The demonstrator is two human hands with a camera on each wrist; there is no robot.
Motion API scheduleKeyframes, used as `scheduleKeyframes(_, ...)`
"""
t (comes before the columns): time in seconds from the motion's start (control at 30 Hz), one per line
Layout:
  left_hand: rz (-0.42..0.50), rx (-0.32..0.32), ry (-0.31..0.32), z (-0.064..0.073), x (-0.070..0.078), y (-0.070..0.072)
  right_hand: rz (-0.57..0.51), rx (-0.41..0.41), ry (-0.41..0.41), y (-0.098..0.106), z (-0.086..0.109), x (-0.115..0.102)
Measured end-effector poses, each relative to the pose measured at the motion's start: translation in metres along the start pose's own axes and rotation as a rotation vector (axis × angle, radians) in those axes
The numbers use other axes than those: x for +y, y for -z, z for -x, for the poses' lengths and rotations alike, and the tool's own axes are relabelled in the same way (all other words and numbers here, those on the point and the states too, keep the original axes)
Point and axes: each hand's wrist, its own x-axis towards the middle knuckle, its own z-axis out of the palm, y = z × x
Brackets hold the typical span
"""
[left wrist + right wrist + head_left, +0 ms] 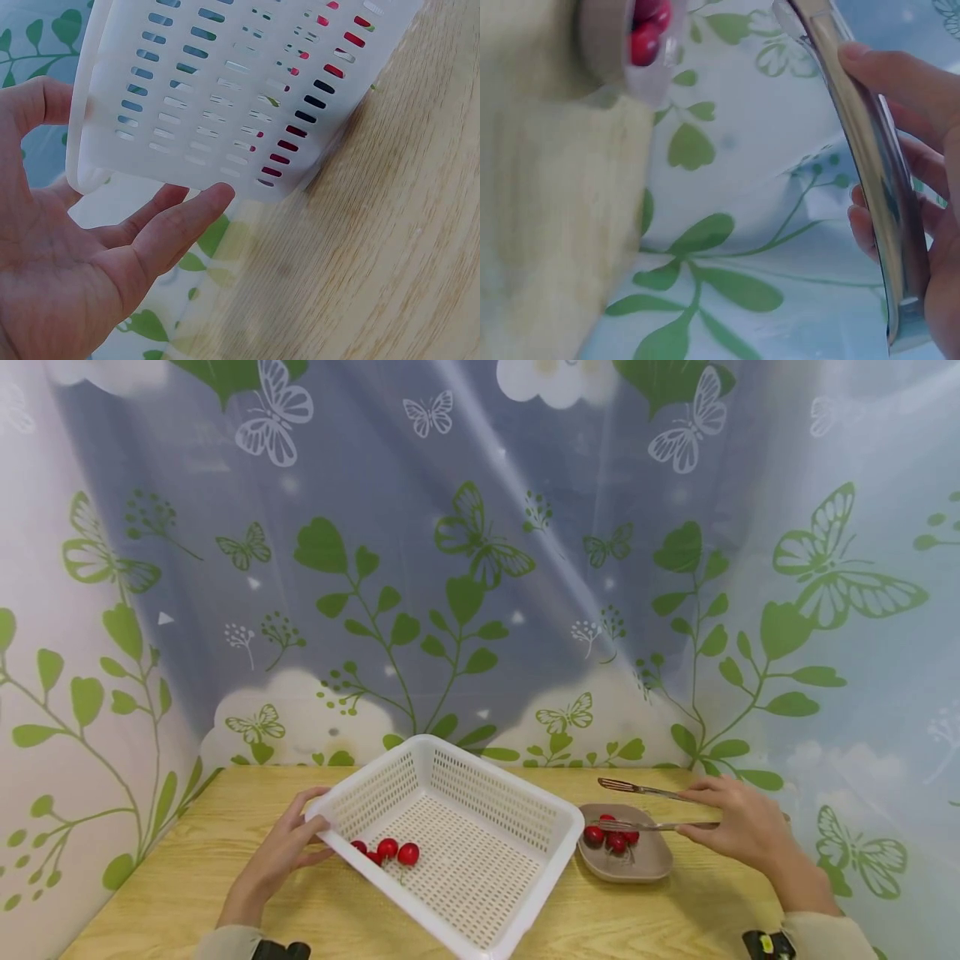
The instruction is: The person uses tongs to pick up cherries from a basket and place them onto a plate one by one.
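Observation:
My left hand [281,847] holds a white plastic basket [498,774] by its left corner, thumb on the rim and fingers outside below it. The basket sits turned at an angle on the table. Several red cherries [408,854] lie inside it along the near left wall. In my right hand [750,827] are metal tongs [652,791], gripped between thumb and fingers with their two arms spread. One arm reaches over the cherries [617,842] in a small beige bowl [637,868]; the other extends beyond the bowl's far rim. Nothing shows pinched between the tongs' tips.
The bowl stands close against the basket's right corner. A light wooden table [172,877] carries both. Behind and on both sides hangs a curtain [570,610] printed with leaves and butterflies, meeting the table's back edge.

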Motion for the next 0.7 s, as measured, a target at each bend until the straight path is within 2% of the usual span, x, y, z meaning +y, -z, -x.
scheduleKeyframes(0.13,0.005,0.001,-0.001,0.001,0.0,0.0,-0.047,0.083,0.06,0.001,-0.014,-0.005)
scheduleKeyframes(0.3,0.01,-0.001,-0.005,0.001,0.0,0.0,-0.056,0.136,0.14,0.004,-0.035,-0.012)
scheduleKeyframes(0.47,0.014,-0.004,-0.004,0.001,0.001,0.0,-0.085,0.141,0.198,0.003,-0.054,-0.025)
scheduleKeyframes(0.7,0.017,-0.005,-0.007,0.002,0.001,0.0,-0.139,0.143,0.227,-0.006,-0.08,-0.049)
